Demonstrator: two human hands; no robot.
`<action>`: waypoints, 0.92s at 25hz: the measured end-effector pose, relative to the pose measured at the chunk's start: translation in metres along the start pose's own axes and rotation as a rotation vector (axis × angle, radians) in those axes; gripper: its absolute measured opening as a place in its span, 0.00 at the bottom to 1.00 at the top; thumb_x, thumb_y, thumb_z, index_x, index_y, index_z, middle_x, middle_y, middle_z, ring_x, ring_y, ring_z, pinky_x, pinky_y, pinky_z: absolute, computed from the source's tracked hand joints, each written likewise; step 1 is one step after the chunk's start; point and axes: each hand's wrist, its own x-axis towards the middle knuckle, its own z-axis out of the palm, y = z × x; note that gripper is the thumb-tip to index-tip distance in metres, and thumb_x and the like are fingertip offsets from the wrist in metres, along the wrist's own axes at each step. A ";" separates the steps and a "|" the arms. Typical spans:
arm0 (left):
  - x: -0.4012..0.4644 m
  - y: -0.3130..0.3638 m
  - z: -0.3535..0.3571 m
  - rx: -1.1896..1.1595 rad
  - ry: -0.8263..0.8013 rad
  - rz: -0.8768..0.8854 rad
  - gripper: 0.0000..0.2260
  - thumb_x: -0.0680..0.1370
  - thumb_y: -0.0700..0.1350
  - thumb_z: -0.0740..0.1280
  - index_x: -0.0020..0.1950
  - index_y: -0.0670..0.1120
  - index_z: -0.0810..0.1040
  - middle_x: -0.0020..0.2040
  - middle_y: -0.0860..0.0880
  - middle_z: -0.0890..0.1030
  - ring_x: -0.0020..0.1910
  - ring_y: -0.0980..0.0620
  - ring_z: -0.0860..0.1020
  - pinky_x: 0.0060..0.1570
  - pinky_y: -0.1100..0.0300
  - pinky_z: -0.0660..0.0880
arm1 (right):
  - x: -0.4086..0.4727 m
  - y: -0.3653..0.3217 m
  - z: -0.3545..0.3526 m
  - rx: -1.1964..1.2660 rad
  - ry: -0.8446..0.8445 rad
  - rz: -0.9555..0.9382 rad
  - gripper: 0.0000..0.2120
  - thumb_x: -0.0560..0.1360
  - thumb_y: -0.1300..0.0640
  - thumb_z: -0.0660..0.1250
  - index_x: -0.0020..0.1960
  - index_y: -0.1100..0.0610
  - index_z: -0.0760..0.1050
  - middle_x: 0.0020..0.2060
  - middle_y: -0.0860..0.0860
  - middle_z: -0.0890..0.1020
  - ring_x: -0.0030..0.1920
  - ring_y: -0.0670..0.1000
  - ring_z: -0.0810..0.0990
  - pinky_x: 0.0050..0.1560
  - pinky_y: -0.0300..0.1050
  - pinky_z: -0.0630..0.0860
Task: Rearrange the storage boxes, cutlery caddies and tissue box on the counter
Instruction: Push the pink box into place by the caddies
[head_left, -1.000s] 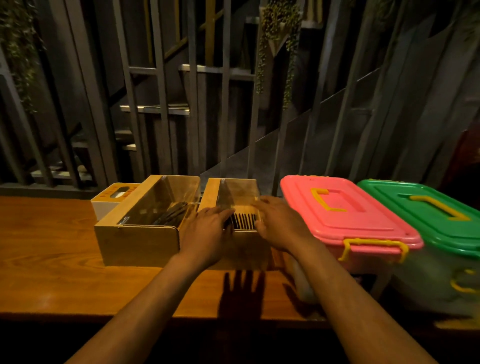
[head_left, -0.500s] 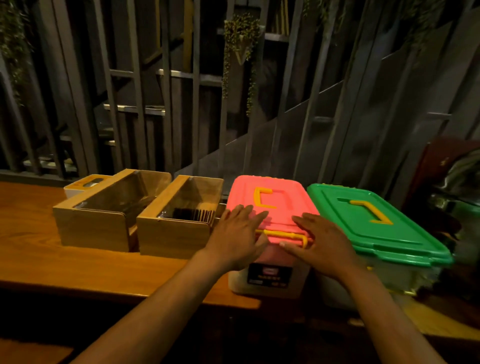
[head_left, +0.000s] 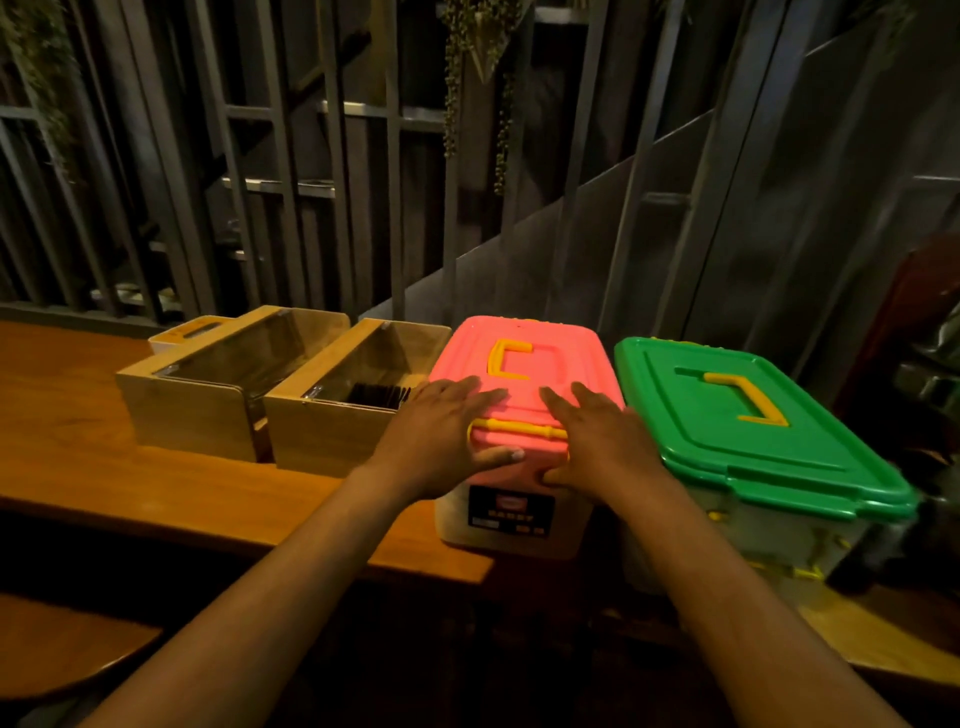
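- Pink is the lid of the storage box (head_left: 524, 364) on which both hands are laid, near the front edge of the wooden counter (head_left: 104, 467).
- The left hand (head_left: 441, 436) is spread over the near left corner of the lid, with the fingers flat on top and the thumb pressed against the front face under the yellow latch (head_left: 519, 430).
- The right hand (head_left: 597, 441) is placed in the same way on the near right corner, fingers flat on the lid and thumb against the front.
- The box is thus gripped at its front between the two hands; neither hand is closed into a fist.
- A yellow handle (head_left: 506, 359) is seen lying flat on the pink lid, beyond the fingertips.
- A dark label (head_left: 511, 512) is fixed on the front wall of the box, which reaches to the counter's front edge.
- Just beside it on the right, a green-lidded box (head_left: 753, 436) is standing, with a yellow handle of its own.
- On the left, two wooden cutlery caddies (head_left: 332, 415) are set side by side; the nearer one touches the pink box, and dark cutlery (head_left: 379, 392) is visible inside it.
- Behind the far caddy, a tissue box (head_left: 187, 332) is partly hidden.
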 end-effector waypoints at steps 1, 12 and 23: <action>0.006 -0.002 0.002 0.004 0.002 -0.002 0.39 0.68 0.76 0.55 0.76 0.60 0.59 0.78 0.51 0.62 0.75 0.47 0.61 0.73 0.46 0.56 | 0.006 0.002 0.000 0.004 -0.013 0.001 0.50 0.67 0.39 0.73 0.78 0.43 0.45 0.78 0.56 0.53 0.76 0.59 0.57 0.73 0.62 0.59; 0.081 -0.037 0.024 -0.018 -0.010 0.007 0.39 0.68 0.75 0.57 0.76 0.59 0.60 0.78 0.50 0.63 0.75 0.45 0.61 0.73 0.46 0.56 | 0.079 0.012 0.012 0.040 -0.010 0.051 0.50 0.67 0.40 0.74 0.78 0.43 0.46 0.79 0.54 0.53 0.77 0.59 0.56 0.74 0.62 0.57; 0.121 -0.057 0.038 -0.042 0.018 0.037 0.38 0.69 0.73 0.60 0.76 0.58 0.62 0.77 0.49 0.65 0.74 0.45 0.63 0.72 0.46 0.57 | 0.119 0.018 0.021 0.051 0.018 0.088 0.49 0.67 0.41 0.74 0.78 0.42 0.47 0.79 0.53 0.54 0.76 0.58 0.57 0.73 0.60 0.57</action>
